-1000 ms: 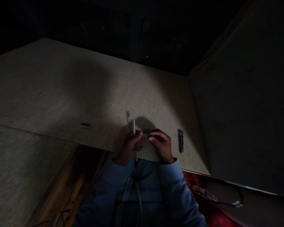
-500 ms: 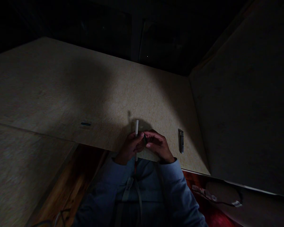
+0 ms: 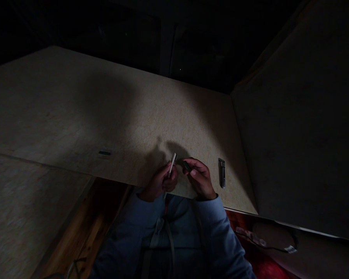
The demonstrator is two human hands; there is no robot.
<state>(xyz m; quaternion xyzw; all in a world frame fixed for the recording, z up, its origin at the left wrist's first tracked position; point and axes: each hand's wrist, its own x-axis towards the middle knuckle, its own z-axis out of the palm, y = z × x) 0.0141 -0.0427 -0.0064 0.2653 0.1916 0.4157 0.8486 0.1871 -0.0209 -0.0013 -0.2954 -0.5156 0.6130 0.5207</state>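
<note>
My left hand [image 3: 159, 183] is closed around a thin white stick [image 3: 172, 162] that pokes up and to the right out of its fingers. Close to its right, my right hand [image 3: 200, 178] pinches a small dark piece [image 3: 187, 166] between thumb and fingertips. The two hands sit a little apart above the near edge of a pale speckled tabletop [image 3: 110, 116]. The scene is very dim, so I cannot make out what the dark piece is.
A small grey metal tool [image 3: 222, 173] lies on the table just right of my right hand. A small dark flat thing [image 3: 104, 153] lies to the left. A dark panel [image 3: 302, 124] stands on the right. Wooden floor [image 3: 84, 228] shows below.
The hands were joined at the stick, the dark piece against it. Now they have drawn apart, the stick has tipped to the right and the dark piece is clear of it.
</note>
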